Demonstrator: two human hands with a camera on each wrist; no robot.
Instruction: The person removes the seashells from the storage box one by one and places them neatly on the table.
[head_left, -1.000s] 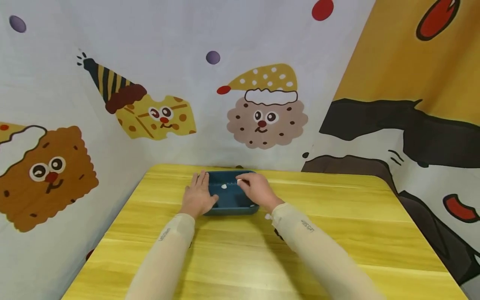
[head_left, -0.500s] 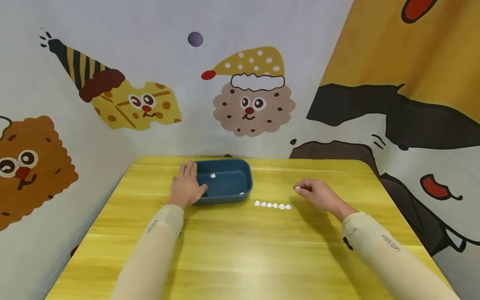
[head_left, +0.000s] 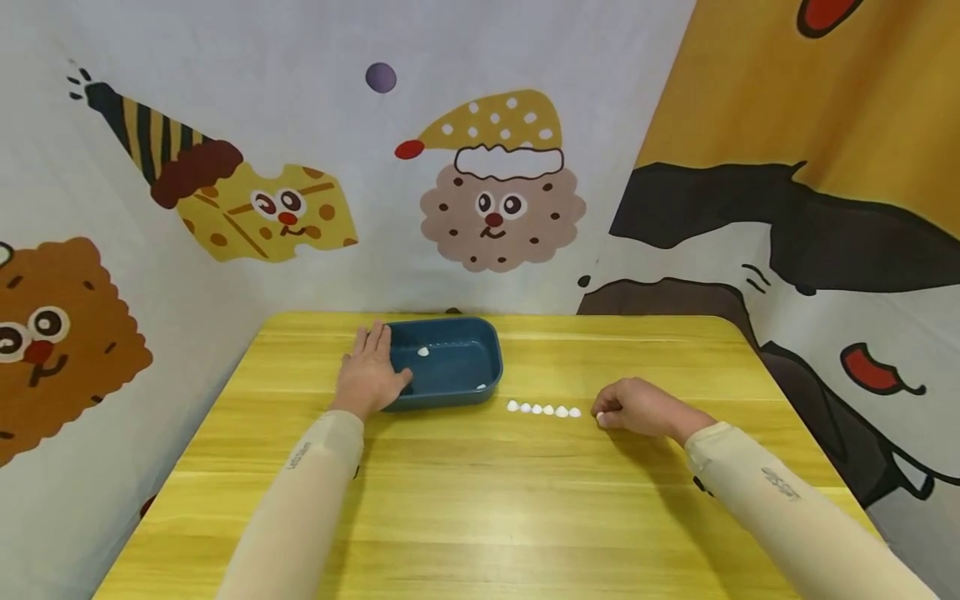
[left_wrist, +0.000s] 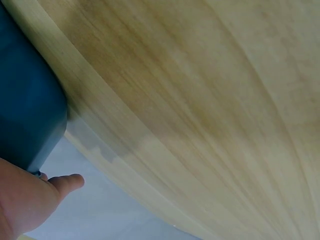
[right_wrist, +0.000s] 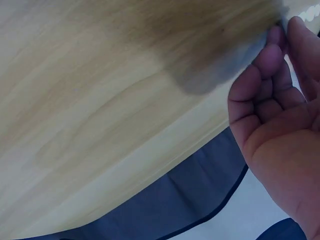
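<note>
A dark blue rectangular tray point(head_left: 450, 393) stands near the back of the table. My left hand point(head_left: 367, 375) rests across its left rim with fingers extended, thumb toward the inside. In the left wrist view, part of that hand point(left_wrist: 30, 200) shows beside the tray's outer wall point(left_wrist: 30, 95). Between right thumb and forefinger, my right hand point(head_left: 637, 407) pinches a small white pebble-like piece point(head_left: 601, 419), low at the table surface. Just left of it runs a row of several similar white pieces point(head_left: 548, 410). The right wrist view shows the hand point(right_wrist: 280, 120) with curled fingers; the held piece is hidden there.
Inside the tray lie a white piece point(head_left: 423, 352) toward the back left and another point(head_left: 482, 387) near the front right corner. The wood-grain table point(head_left: 480, 500) meets a printed cartoon cloth point(head_left: 315, 108) at the back.
My right hand has moved from inside the tray to the right, carrying a white piece, then come down toward me beside the row's right end. The left hand stays on the tray rim.
</note>
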